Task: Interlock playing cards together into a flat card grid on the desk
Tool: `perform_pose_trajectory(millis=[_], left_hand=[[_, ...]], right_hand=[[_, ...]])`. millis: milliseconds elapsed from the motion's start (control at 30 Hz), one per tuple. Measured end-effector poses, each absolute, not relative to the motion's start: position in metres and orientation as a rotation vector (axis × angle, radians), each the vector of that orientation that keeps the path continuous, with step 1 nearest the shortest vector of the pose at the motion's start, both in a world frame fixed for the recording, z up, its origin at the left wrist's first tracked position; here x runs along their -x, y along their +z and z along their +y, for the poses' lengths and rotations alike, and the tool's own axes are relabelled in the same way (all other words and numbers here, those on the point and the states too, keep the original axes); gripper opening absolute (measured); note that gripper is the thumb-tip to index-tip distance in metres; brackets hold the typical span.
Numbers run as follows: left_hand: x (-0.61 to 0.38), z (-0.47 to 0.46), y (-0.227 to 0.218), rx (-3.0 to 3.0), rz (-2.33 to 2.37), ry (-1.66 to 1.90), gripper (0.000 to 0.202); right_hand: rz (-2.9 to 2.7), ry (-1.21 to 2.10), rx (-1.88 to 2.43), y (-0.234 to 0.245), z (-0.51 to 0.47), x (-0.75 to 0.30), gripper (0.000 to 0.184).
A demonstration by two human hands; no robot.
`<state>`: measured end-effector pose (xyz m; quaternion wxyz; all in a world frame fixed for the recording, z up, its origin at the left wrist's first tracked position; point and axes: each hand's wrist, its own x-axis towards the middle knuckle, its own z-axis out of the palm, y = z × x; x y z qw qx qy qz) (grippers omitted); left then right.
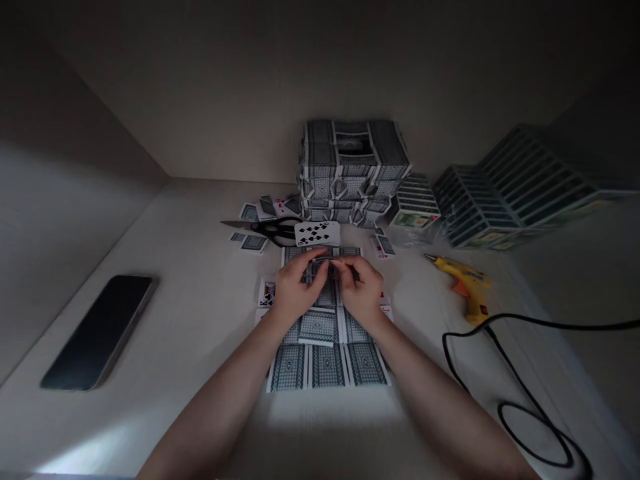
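Note:
My left hand (299, 280) and my right hand (361, 287) meet at the middle, both pinching a playing card (325, 259) seen nearly edge-on. Below them lies a flat panel of playing cards (327, 365), backs up, laid side by side in rows. One loose card (318, 325) rests askew on that panel, between my wrists. Face-up cards, among them a king (267, 292), stick out at the panel's sides. Just beyond my fingers a spade card (317, 234) lies face up, partly over the handles of black scissors (275, 230).
A box built of cards (355, 167) stands at the back. Card stacks in wrap (480, 207) fill the right rear. A yellow glue gun (465, 283) with a black cord (525, 373) lies right; a phone (100, 333) lies left. Card scraps (253, 243) surround the scissors.

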<state>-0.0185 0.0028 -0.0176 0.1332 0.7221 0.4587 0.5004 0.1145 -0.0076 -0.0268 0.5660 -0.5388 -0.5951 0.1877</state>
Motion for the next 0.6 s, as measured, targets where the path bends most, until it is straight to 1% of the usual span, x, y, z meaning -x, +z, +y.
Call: perform_pose_trajectory(millis=[100, 600], left_hand=[[0.0181, 0.0034, -0.0182, -2.072, 1.366, 1.469, 0.015], [0.0214, 0.0029, -0.0196, -2.100, 1.349, 1.334, 0.025]], right_hand=[[-1.404, 0.477, 1.248, -0.0280, -0.0072, -0.1151, 0.012], [-1.320, 0.522, 1.276, -0.0258, -0.0044, -0.1146, 0.014]])
